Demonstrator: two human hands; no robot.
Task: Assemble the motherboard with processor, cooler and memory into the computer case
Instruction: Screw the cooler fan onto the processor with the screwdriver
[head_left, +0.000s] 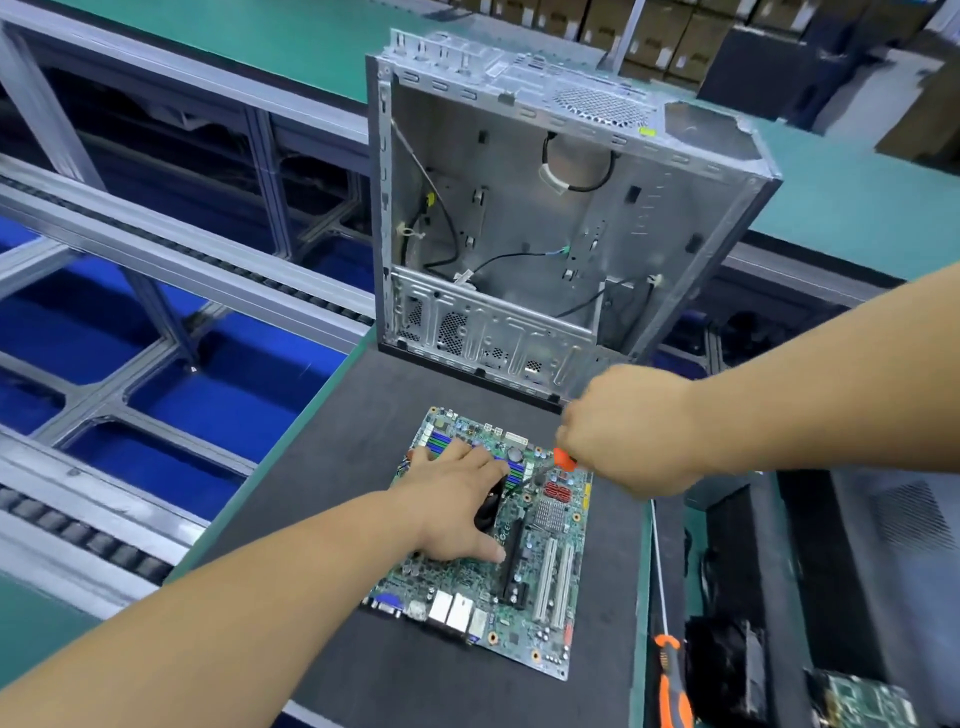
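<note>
The green motherboard (524, 566), 2 white slots showing, lies before the open case (524, 228). The left hand (457, 504) presses a black cooler (491, 506) with spread fingers; the right hand (623, 431) grips an orange-handled screwdriver (563, 460).

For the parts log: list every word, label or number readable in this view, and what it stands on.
No text reads clearly.
Motherboard: white printing near the black slot, too blurred to read.
Computer case: small yellow-green sticker, too small to read.
Cardboard boxes: no legible marks.
</note>
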